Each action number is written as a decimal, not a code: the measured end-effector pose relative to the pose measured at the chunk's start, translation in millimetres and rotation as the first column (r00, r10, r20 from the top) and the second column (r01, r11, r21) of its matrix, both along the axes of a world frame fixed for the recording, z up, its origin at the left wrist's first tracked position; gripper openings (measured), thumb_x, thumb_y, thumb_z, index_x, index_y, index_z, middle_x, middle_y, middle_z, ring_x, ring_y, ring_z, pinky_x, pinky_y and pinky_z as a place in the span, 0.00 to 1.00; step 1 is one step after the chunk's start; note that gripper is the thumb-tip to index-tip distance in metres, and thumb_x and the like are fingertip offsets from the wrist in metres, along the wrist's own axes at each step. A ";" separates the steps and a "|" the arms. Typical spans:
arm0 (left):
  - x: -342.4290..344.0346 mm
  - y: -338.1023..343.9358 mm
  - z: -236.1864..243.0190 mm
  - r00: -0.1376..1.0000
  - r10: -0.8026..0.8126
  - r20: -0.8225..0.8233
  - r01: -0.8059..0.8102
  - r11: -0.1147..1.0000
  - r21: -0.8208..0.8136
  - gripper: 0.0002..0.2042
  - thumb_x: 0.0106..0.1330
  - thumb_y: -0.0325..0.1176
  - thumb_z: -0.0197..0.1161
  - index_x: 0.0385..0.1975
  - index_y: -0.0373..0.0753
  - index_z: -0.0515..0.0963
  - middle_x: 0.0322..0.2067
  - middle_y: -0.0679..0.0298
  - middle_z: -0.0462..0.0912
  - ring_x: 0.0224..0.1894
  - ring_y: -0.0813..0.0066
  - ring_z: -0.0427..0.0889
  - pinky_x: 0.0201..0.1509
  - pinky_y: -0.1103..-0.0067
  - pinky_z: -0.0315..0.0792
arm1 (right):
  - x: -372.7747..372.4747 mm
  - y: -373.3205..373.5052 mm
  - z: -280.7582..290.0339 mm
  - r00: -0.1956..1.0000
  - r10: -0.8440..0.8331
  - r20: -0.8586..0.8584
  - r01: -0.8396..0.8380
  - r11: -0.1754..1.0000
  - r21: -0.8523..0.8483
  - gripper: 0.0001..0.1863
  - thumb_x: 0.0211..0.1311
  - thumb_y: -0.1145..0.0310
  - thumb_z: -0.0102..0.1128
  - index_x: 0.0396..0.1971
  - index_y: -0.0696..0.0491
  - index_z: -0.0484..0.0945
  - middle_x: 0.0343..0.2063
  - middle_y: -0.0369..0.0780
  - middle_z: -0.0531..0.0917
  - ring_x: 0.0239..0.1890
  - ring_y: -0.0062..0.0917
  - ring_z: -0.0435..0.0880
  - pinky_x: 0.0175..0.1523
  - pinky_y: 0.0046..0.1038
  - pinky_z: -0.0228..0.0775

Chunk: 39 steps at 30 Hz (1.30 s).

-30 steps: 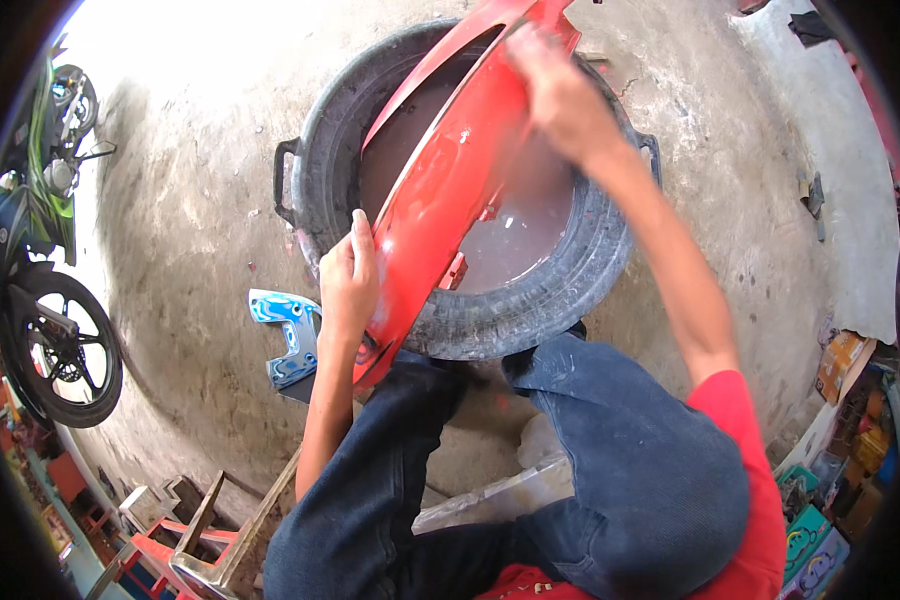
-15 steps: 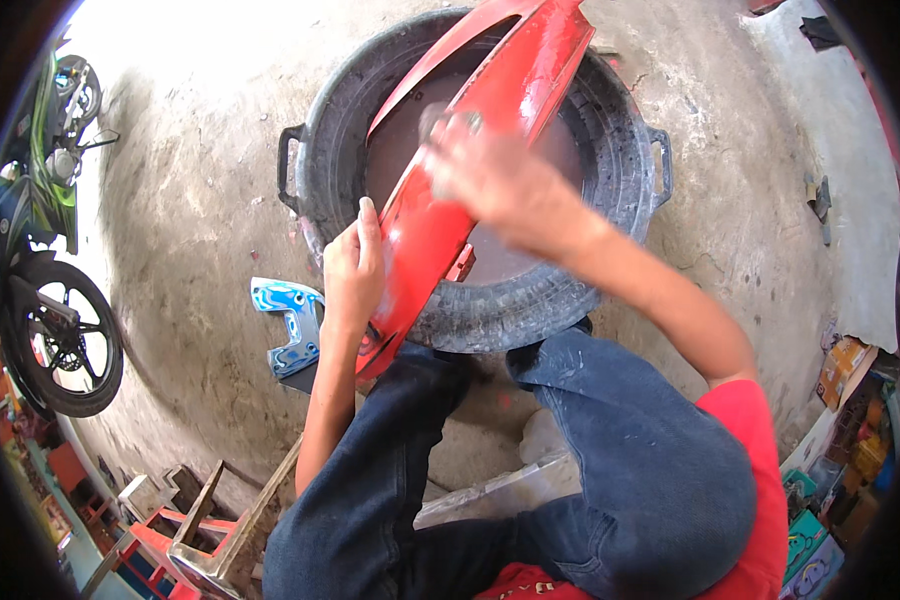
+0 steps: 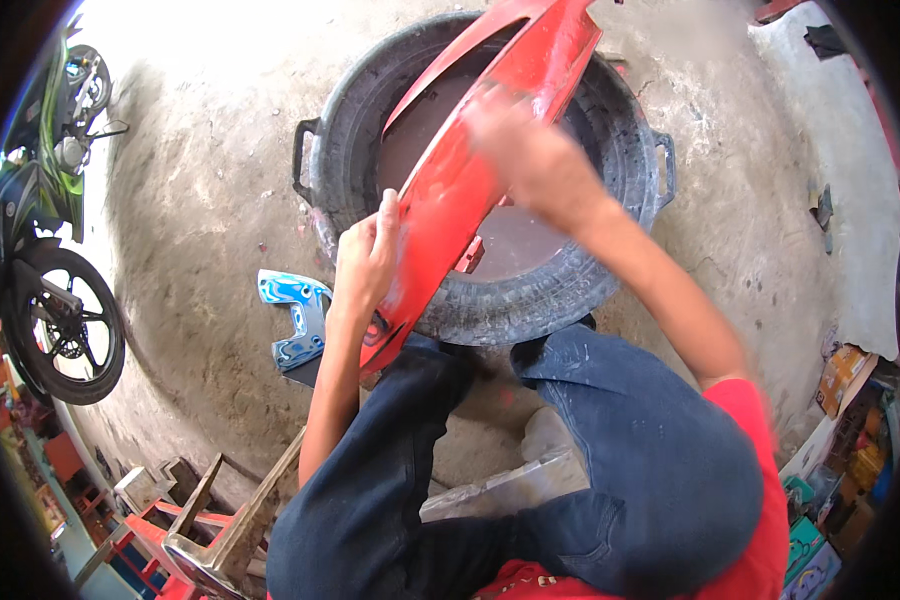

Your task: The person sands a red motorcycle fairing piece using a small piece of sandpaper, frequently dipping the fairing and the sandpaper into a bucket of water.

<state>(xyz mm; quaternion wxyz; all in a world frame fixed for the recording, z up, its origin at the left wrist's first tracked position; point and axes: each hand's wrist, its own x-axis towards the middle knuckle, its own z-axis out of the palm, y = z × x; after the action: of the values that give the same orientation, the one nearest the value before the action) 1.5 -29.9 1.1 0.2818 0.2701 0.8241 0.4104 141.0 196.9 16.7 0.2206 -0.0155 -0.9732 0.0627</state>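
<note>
Just now, right hand [image 3: 538, 160] shifted farther up red panel [image 3: 438, 218], blurred, cannot tell if holding anything; left hand [image 3: 366, 262] gripped panel's left edge. Panel slanted over black tub [image 3: 530, 318]; rubbing apparently continued.

Floor [image 3: 200, 250]: grey concrete, stained, scuffed | centre: round black tub [image 3: 530, 318], mouth up, two side handles | just left of tub: notched blue-and-white part [image 3: 300, 292], lying | far left: motorcycle [image 3: 32, 215], upright | right, well apart from tub: small dark scrap [image 3: 822, 208]
</note>
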 end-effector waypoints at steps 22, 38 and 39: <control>-12.4 -2.6 140.7 0.999 -0.035 -0.011 0.036 0.992 0.119 0.37 0.79 0.64 0.50 0.38 0.27 0.83 0.23 0.63 0.79 0.33 0.78 0.74 0.42 0.73 0.73 | -12.7 18.0 146.7 0.971 0.139 -0.196 -0.140 0.990 0.006 0.23 0.67 0.77 0.53 0.61 0.57 0.79 0.65 0.50 0.79 0.71 0.38 0.76 0.77 0.40 0.65; 19.8 -32.9 348.3 0.999 -0.031 0.026 0.022 0.951 0.307 0.33 0.79 0.59 0.54 0.56 0.28 0.83 0.48 0.57 0.87 0.49 0.76 0.83 0.57 0.79 0.76 | 22.0 -38.9 353.8 0.867 0.122 -0.484 -0.103 0.993 0.065 0.25 0.64 0.82 0.59 0.62 0.55 0.79 0.58 0.51 0.83 0.60 0.42 0.84 0.64 0.39 0.78; 23.8 -35.3 354.1 0.999 -0.036 0.024 0.027 0.953 0.301 0.33 0.79 0.59 0.54 0.56 0.28 0.83 0.47 0.58 0.87 0.47 0.77 0.83 0.56 0.79 0.76 | 25.7 -39.6 359.6 0.882 0.005 -0.472 -0.075 0.989 -0.130 0.22 0.69 0.81 0.57 0.62 0.53 0.79 0.56 0.50 0.84 0.57 0.43 0.86 0.61 0.39 0.80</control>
<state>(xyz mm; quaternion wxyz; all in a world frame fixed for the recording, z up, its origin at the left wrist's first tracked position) 25.2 -65.1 355.2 0.2560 0.3167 0.7434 0.5306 166.7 157.3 376.3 0.4469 0.0042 -0.8836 0.1396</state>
